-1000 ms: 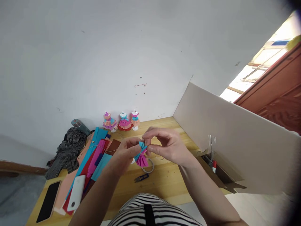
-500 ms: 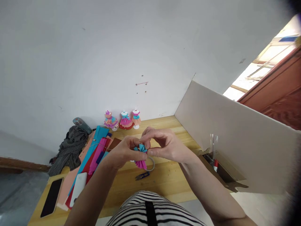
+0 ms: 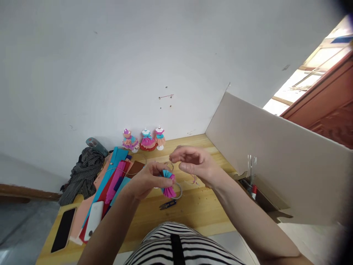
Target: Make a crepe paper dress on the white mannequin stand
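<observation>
My left hand [image 3: 151, 177] pinches a small pleated piece of pink and blue crepe paper [image 3: 169, 189] over the middle of the table. To the right of it, my right hand [image 3: 197, 163] is lifted off the piece, thumb and fingers apart with nothing visible between them. Under the hands lies a thin grey ring [image 3: 178, 191], partly hidden by the pleated paper. Small dark thread snips [image 3: 167, 205] rest on the wood just below. A bit of pink string or scrap [image 3: 194, 179] lies beneath my right hand.
Three little dress forms in paper dresses [image 3: 147, 140] stand against the wall. Coloured crepe sheets [image 3: 117, 158], a white device [image 3: 94, 220], a phone [image 3: 63, 230] and striped cloth [image 3: 85, 173] lie at left. A cardboard panel [image 3: 264, 147] rises at right beside a box holding a red-capped item [image 3: 254, 191].
My right hand has let go of the pleated paper and moved a little to the right, its fingers opening. My left hand keeps its pinch, and more of the pink part shows.
</observation>
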The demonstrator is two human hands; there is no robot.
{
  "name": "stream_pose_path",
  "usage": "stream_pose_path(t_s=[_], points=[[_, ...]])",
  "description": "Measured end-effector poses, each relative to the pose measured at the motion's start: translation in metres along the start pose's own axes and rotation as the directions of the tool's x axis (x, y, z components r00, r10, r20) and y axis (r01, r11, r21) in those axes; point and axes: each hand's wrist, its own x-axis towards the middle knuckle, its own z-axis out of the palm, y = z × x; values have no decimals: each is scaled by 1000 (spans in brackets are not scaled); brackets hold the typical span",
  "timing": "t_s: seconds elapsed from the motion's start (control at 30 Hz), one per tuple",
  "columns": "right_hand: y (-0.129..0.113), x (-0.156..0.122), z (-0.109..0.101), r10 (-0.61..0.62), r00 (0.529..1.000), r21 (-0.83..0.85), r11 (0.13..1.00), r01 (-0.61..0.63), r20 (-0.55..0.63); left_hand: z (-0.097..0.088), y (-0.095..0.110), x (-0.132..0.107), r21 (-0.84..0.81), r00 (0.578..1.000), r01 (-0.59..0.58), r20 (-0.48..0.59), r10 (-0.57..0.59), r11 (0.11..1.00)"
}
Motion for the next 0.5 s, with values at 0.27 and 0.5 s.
stream_pose_path(t_s=[0.27, 0.5], points=[[-7, -30, 11, -319, 947, -424, 855, 300, 26, 6, -1, 6, -279, 985, -118, -154, 76, 953], [-6, -30, 20, -399, 917, -494, 795, 353, 14, 12, 0, 6, -280, 979, -151, -178, 103, 948]])
